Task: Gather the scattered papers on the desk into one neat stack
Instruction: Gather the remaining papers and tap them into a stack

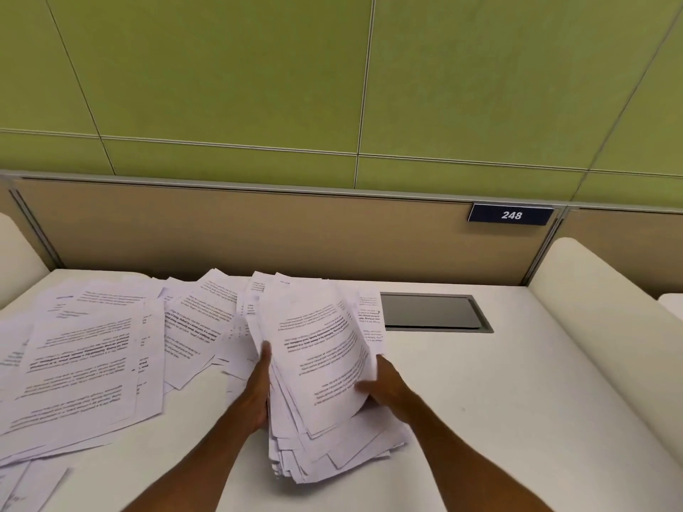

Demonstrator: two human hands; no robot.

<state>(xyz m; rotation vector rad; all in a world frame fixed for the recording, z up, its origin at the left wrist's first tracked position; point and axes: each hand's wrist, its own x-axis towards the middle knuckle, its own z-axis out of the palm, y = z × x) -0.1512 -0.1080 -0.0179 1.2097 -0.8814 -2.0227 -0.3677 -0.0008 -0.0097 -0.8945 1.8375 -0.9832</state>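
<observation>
A thick, uneven bundle of printed papers [318,349] is tilted up off the white desk [480,400], its lower edges fanned out and resting near the desk's front. My left hand [260,386] grips the bundle's left edge. On the opposite edge my right hand [384,386] holds it, thumb across the top sheet. Many loose printed sheets [85,360] lie spread and overlapping over the left half of the desk. More loose sheets [207,319] lie behind and left of the bundle.
A dark rectangular cable hatch [432,312] is set into the desk at the back right. A tan partition [258,230] with a "248" plate [511,215] closes the back, and white dividers [598,308] flank both sides.
</observation>
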